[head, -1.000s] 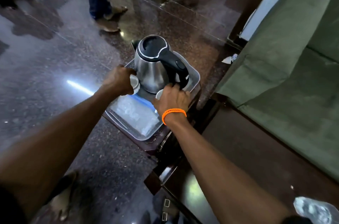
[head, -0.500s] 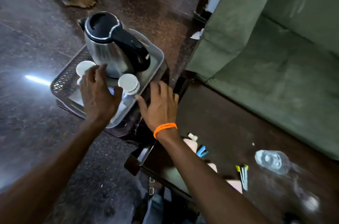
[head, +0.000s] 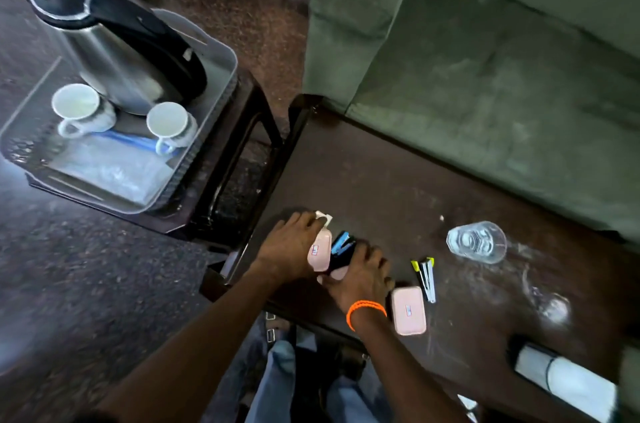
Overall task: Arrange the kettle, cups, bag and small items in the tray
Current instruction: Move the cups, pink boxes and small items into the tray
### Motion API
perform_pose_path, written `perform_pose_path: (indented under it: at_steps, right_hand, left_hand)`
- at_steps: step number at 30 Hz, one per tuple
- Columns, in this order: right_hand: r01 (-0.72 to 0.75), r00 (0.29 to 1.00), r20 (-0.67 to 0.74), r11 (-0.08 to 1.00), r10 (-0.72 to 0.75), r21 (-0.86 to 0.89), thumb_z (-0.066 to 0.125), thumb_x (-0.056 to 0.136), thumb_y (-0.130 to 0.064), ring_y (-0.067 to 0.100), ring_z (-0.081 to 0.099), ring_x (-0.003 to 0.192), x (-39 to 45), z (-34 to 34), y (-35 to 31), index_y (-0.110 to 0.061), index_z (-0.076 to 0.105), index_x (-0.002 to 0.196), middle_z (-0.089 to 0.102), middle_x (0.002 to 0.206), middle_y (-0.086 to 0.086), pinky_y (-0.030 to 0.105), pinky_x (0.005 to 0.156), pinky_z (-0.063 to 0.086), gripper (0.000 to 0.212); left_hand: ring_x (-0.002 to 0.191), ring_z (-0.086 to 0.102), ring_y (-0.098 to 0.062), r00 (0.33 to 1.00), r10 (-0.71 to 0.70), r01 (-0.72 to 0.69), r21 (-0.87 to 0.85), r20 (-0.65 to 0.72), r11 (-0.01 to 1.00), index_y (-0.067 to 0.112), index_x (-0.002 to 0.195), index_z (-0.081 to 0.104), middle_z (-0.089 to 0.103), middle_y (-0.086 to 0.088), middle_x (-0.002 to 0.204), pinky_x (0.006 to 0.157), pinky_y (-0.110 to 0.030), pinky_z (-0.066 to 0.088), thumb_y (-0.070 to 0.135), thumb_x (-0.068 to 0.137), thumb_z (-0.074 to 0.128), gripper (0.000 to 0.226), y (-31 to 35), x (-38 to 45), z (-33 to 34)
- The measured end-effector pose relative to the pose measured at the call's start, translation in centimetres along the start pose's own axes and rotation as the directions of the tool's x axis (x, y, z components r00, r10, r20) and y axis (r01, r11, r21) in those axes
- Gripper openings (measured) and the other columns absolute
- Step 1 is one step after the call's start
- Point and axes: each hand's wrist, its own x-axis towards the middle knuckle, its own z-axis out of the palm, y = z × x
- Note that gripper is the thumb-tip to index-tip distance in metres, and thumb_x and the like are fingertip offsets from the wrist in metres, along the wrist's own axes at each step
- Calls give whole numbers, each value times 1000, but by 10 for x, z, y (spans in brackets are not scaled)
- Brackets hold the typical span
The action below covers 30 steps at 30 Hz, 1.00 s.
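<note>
Head view: both hands gone from tray (head: 221,83), now on table (head: 363,180). Kettle (head: 114,55), two cups (head: 78,107), bag (head: 114,170) sit in tray. Left hand (head: 287,249) closing on pink box (head: 320,251); right hand (head: 360,273) spread flat over small items. Gathering stage begun.

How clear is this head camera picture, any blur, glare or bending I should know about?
Head view: dim overall, with motion blur smearing the kettle and the tray at the upper left; the wide lens bends the sofa edges; the clear glass throws pale glints on the dark table; both hands, left and right, look soft over the small pink boxes.
</note>
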Motion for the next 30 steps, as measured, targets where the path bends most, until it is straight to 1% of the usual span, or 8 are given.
perform_pose_path:
  at_steps: [5,9,14,19,23,25,27,30]
  right_hand:
    - [16,1000,21,997,-17,79,85,56,-45,33,46,118,-1,18,23,-21,42,133,40,135,9,41,91,49,91]
    - [48,999,-28,988,-45,146,82,55,-32,32,45,113,2,14,27,-19,43,134,41,128,9,39,90,49,89]
    - [115,993,-42,981,-110,157,85,51,-25,31,45,119,9,2,24,-15,40,139,45,131,9,40,98,48,99]
    - [271,961,-99,949,-257,160,90,47,-29,28,46,117,18,-17,10,-15,41,136,44,132,6,35,102,44,102]
    - [421,907,-157,853,-391,308,87,49,-38,21,44,114,18,-50,-39,-29,40,141,33,129,0,29,99,47,104]
    - [502,865,-177,796,-470,340,86,51,-43,22,44,118,14,-68,-82,-28,39,145,32,131,2,30,102,46,106]
    - [579,814,-194,745,-547,331,88,51,-40,25,43,119,8,-84,-132,-27,38,145,33,131,2,35,103,47,107]
    - [667,745,-247,681,-620,301,86,49,-41,29,47,112,-3,-101,-208,-19,44,137,42,124,6,39,98,47,100]
  left_hand:
    - [132,44,-24,997,30,-26,58,-66,998,24,153,30,42,1,145,102,-44,47,37,63,82,105,9,8,15]
    - [124,49,-27,979,-11,17,27,-203,999,23,150,33,47,-1,137,91,-45,51,51,62,77,102,16,0,23]
    - [131,45,-28,989,-27,45,122,-144,992,14,154,29,42,-6,146,97,-44,50,42,66,83,107,15,-6,31]
    - [132,41,-28,988,-57,40,-120,-142,992,12,148,40,41,-7,145,104,-43,49,34,67,85,96,5,-13,4]
    - [123,47,-29,953,-79,-11,-293,-291,956,12,144,50,49,-10,138,107,-40,43,39,64,84,91,-32,-47,-55]
    - [123,51,-27,925,-90,-41,-332,-369,943,11,142,55,53,-13,137,107,-30,41,34,59,79,90,-64,-70,-93]
    - [124,55,-28,904,-110,-31,-320,-413,947,11,142,55,54,-15,137,105,-23,39,27,56,80,92,-103,-91,-129]
    - [124,59,-34,906,-142,65,-200,-399,978,6,144,54,55,-20,139,107,-27,42,13,53,91,98,-162,-112,-175]
